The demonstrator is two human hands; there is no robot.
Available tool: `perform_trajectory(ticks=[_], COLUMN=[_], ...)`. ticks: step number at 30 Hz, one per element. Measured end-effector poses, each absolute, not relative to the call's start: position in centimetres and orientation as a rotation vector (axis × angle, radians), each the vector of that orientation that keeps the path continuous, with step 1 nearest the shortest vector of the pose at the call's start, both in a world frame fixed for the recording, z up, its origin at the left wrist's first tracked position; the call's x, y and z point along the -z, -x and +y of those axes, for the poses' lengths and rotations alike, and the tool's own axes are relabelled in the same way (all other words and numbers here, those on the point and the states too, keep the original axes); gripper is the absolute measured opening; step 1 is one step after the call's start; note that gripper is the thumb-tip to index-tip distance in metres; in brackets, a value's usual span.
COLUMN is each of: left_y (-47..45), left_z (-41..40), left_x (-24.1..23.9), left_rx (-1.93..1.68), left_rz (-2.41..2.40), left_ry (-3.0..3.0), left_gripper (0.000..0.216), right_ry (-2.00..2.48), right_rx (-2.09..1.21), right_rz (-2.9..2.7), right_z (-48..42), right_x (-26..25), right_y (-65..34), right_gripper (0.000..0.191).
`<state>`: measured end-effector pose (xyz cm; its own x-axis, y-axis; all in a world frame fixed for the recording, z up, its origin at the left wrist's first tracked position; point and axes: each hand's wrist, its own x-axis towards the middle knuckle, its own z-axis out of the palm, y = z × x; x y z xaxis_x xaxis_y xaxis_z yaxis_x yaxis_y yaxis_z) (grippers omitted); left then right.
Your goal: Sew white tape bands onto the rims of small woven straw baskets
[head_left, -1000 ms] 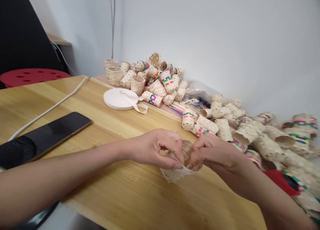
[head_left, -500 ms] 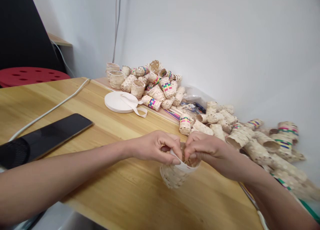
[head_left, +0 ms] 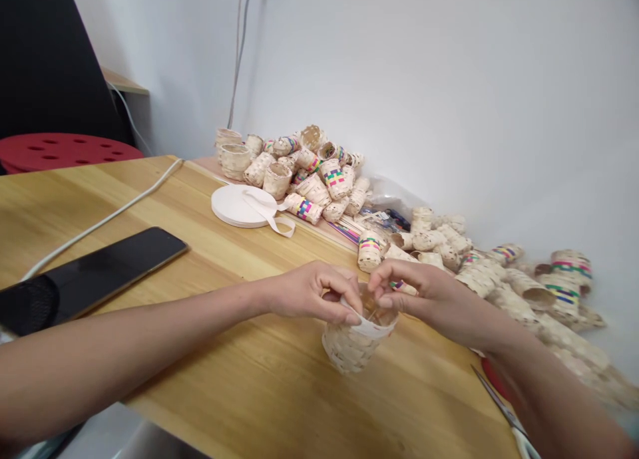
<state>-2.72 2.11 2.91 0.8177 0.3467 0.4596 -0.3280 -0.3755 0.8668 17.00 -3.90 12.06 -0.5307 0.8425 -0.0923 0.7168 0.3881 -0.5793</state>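
Note:
A small pale woven basket (head_left: 349, 347) stands upright on the wooden table (head_left: 210, 352), with a white strip running round its rim. My left hand (head_left: 312, 291) pinches the rim and the white strip on the basket's left side. From the right, my right hand (head_left: 419, 293) pinches the rim with thumb and fingertips over the basket's opening. Both hands are closed on the basket's top edge.
A heap of small woven baskets (head_left: 309, 169), some with coloured bands, lies against the wall, and another heap (head_left: 499, 273) runs off to the right. A white tape roll (head_left: 239, 206), a black phone (head_left: 100, 269), a white cable (head_left: 114, 213) and scissors (head_left: 499, 406) lie on the table. A red stool (head_left: 60, 150) stands at far left.
The basket has turned from tilted on its side to upright. My right hand's fingers have shifted up onto the rim. The view has drifted a little.

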Motion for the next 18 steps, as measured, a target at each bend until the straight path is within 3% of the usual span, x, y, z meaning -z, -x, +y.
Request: perform_trajectory(ticks=[5,12,18], left_y=[2.8,2.2,1.8], left_z=[2.2,3.4,3.1], left_x=[-2.9,-1.6,-1.3], left_rx=[-0.780,-0.922,-0.979], left_rz=[0.061,0.277,0.339], left_ry=[-1.862,-1.712,-1.736], left_gripper=[0.010,0.022,0.019], right_ry=[1.397,1.086,0.910], right_rx=[-0.835,0.191,0.425], right_rz=[-2.431,-2.465,-2.388], right_z=[-3.8,-4.0,-4.6], right_x=[-11.4,-10.1,-7.3], right_y=[-15.9,-16.7,-15.0], right_gripper=[0.005,0.015,0.015])
